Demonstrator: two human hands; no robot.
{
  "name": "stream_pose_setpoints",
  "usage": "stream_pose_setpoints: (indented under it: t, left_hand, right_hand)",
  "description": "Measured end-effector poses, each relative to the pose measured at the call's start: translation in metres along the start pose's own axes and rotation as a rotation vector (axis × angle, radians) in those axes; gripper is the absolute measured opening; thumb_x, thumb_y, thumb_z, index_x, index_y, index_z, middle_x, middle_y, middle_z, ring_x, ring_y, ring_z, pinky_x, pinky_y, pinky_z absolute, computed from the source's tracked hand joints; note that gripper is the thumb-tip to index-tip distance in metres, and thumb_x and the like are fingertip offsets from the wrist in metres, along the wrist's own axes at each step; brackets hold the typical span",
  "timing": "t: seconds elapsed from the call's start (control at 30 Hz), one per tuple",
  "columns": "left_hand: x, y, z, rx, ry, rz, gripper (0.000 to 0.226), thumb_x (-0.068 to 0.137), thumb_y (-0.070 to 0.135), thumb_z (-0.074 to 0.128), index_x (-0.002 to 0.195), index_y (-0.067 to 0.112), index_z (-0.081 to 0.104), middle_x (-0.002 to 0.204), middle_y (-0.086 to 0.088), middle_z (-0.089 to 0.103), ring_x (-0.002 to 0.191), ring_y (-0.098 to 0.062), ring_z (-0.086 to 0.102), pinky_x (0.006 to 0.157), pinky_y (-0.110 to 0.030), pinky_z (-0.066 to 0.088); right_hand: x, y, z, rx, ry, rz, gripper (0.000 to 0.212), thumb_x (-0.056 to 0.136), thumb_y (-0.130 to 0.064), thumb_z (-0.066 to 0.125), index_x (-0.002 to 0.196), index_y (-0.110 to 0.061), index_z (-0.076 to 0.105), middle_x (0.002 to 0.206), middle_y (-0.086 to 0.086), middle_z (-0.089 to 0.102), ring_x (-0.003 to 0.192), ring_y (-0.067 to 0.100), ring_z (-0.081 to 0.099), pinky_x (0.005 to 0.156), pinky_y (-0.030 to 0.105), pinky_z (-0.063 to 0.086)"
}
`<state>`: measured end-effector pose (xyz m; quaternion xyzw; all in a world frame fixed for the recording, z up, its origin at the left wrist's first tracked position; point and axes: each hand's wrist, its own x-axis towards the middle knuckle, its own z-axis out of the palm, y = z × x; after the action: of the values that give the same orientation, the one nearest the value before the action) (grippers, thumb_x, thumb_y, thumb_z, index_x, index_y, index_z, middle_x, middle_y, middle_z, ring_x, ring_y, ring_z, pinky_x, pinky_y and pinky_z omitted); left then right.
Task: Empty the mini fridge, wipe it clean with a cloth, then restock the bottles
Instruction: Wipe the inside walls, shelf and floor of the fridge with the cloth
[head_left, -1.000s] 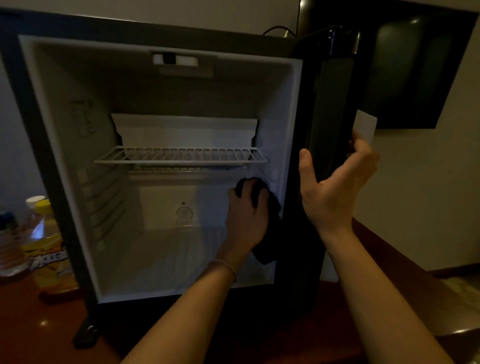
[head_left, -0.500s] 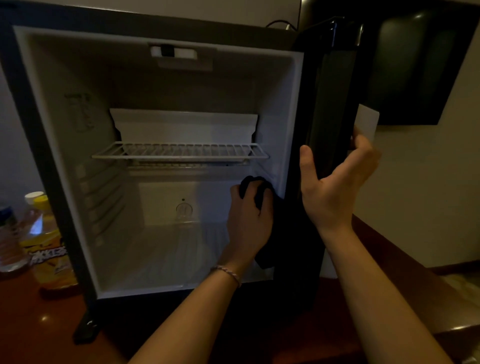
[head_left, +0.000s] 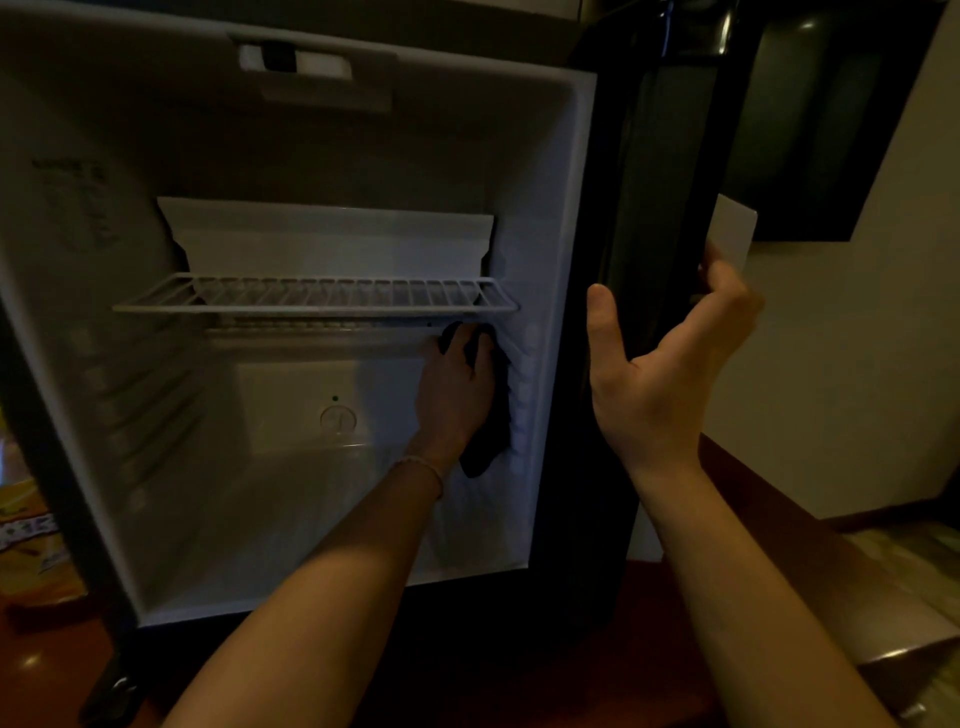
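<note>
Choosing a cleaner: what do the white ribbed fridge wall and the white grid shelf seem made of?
White ribbed fridge wall: seemingly moulded plastic, smooth and slightly glossy, with formed ridges. White grid shelf: probably coated metal wire, thin parallel rods. Material is not certain.

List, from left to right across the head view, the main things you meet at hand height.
Yellow-labelled bottle → wire shelf → left hand → dark cloth → fridge door → right hand.
</note>
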<state>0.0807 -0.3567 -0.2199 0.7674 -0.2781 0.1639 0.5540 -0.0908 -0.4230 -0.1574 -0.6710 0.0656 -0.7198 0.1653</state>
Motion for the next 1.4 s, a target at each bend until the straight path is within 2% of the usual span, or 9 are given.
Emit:
stream_pose_setpoints:
  t: [0.27, 0.47, 0.6, 0.7, 0.83, 0.93, 1.03, 1.23, 1.4]
  left_hand:
    - [0.002, -0.004, 0.003, -0.059, 0.015, -0.026, 0.037, 0.106, 0.038, 0.043, 0.137, 0.021, 0.054, 0.137, -0.016, 0.044, 0.106, -0.034, 0.059, 0.085, -0.03, 0.04]
    - [-0.019, 0.008, -0.001, -0.076, 0.049, 0.011, 0.032, 0.105, 0.032, 0.047, 0.131, 0.018, 0.06, 0.128, -0.015, 0.05, 0.104, -0.03, 0.058, 0.082, -0.024, 0.036]
    - [-0.043, 0.02, -0.01, -0.122, 0.059, 0.037, 0.029, 0.102, 0.035, 0.051, 0.124, 0.021, 0.062, 0.119, -0.007, 0.049, 0.099, -0.019, 0.055, 0.077, -0.022, 0.034]
    - [-0.062, 0.029, -0.016, -0.163, 0.05, 0.064, 0.037, 0.096, 0.044, 0.05, 0.124, 0.023, 0.062, 0.116, 0.002, 0.044, 0.089, -0.002, 0.046, 0.08, -0.019, 0.035]
    - [-0.078, 0.032, -0.02, -0.183, 0.041, 0.081, 0.027, 0.1, 0.034, 0.057, 0.124, 0.023, 0.062, 0.117, 0.004, 0.042, 0.087, 0.006, 0.044, 0.086, -0.021, 0.039]
    - [-0.087, 0.033, -0.022, -0.209, 0.042, 0.1, 0.026, 0.099, 0.037, 0.058, 0.121, 0.026, 0.063, 0.118, 0.004, 0.043, 0.092, 0.001, 0.05, 0.086, -0.02, 0.042]
    - [-0.092, 0.033, -0.022, -0.226, 0.052, 0.124, 0.033, 0.094, 0.043, 0.057, 0.121, 0.025, 0.065, 0.119, 0.003, 0.045, 0.095, 0.0, 0.053, 0.085, -0.009, 0.041]
    - [-0.096, 0.027, -0.016, -0.29, 0.077, 0.033, 0.022, 0.099, 0.028, 0.06, 0.12, 0.023, 0.063, 0.117, 0.002, 0.046, 0.092, 0.016, 0.052, 0.082, 0.0, 0.038]
    - [-0.099, 0.011, -0.01, -0.285, 0.052, -0.048, 0.027, 0.101, 0.028, 0.057, 0.126, 0.021, 0.061, 0.118, 0.001, 0.046, 0.094, 0.008, 0.051, 0.082, 0.0, 0.037]
  right_hand:
    - [-0.001, -0.001, 0.0, 0.001, 0.0, 0.013, 0.059, 0.09, -0.045, 0.066, 0.131, -0.02, 0.032, 0.129, 0.014, 0.042, 0.12, 0.024, 0.042, 0.095, 0.046, 0.046]
    - [-0.002, -0.001, 0.001, -0.031, 0.013, 0.014, 0.062, 0.09, -0.044, 0.067, 0.131, -0.009, 0.037, 0.126, 0.017, 0.045, 0.117, 0.024, 0.043, 0.094, 0.045, 0.046]
    - [-0.002, -0.003, 0.0, -0.03, 0.03, 0.036, 0.063, 0.089, -0.041, 0.07, 0.13, -0.004, 0.04, 0.125, 0.018, 0.047, 0.116, 0.022, 0.042, 0.096, 0.044, 0.044]
    - [-0.006, -0.006, -0.002, -0.021, 0.009, 0.088, 0.067, 0.088, -0.041, 0.071, 0.133, 0.002, 0.043, 0.129, 0.018, 0.046, 0.119, 0.016, 0.038, 0.098, 0.041, 0.043]
    - [-0.012, -0.012, -0.005, -0.023, -0.011, 0.152, 0.067, 0.088, -0.041, 0.071, 0.133, 0.001, 0.045, 0.131, 0.018, 0.046, 0.121, 0.02, 0.037, 0.099, 0.041, 0.042]
    - [-0.014, -0.015, -0.006, -0.008, -0.016, 0.182, 0.067, 0.088, -0.041, 0.071, 0.135, -0.001, 0.044, 0.133, 0.017, 0.045, 0.123, 0.019, 0.036, 0.1, 0.045, 0.043]
    - [-0.017, -0.013, -0.007, 0.022, -0.028, 0.191, 0.068, 0.088, -0.041, 0.071, 0.135, -0.002, 0.043, 0.133, 0.016, 0.043, 0.123, 0.019, 0.037, 0.098, 0.049, 0.045]
    - [-0.02, -0.008, -0.007, 0.027, -0.044, 0.195, 0.067, 0.087, -0.043, 0.071, 0.132, -0.001, 0.043, 0.127, 0.017, 0.045, 0.119, 0.026, 0.042, 0.095, 0.049, 0.045]
    - [-0.029, -0.003, -0.008, 0.038, -0.048, 0.199, 0.065, 0.087, -0.039, 0.072, 0.131, -0.001, 0.043, 0.126, 0.015, 0.044, 0.117, 0.022, 0.042, 0.092, 0.049, 0.047]
